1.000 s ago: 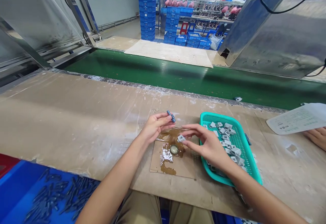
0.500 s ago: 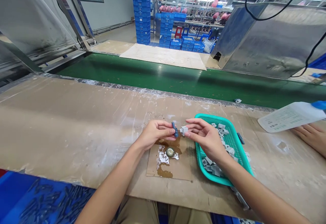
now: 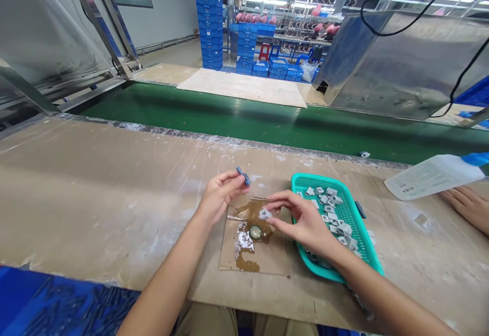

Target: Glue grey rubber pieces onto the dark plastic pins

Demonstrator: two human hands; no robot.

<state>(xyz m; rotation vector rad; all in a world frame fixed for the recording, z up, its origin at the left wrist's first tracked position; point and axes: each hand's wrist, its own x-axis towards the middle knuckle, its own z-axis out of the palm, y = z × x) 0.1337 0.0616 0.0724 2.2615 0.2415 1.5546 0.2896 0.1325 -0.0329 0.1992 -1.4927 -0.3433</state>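
- Head view: left hand [image 3: 218, 194] pinches a small blue peg [image 3: 243, 175] between thumb and fingertips, raised above the table [image 3: 95, 193].
- Right hand [image 3: 301, 221] grips a grey block [image 3: 263, 214] in closed fingertips (other fingers spread), over the stained board [image 3: 263, 254], left of the green basket [image 3: 361, 239].

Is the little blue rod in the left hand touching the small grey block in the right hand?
Apart. The head view shows the blue rod held up, with bare table between it and the lower grey block.
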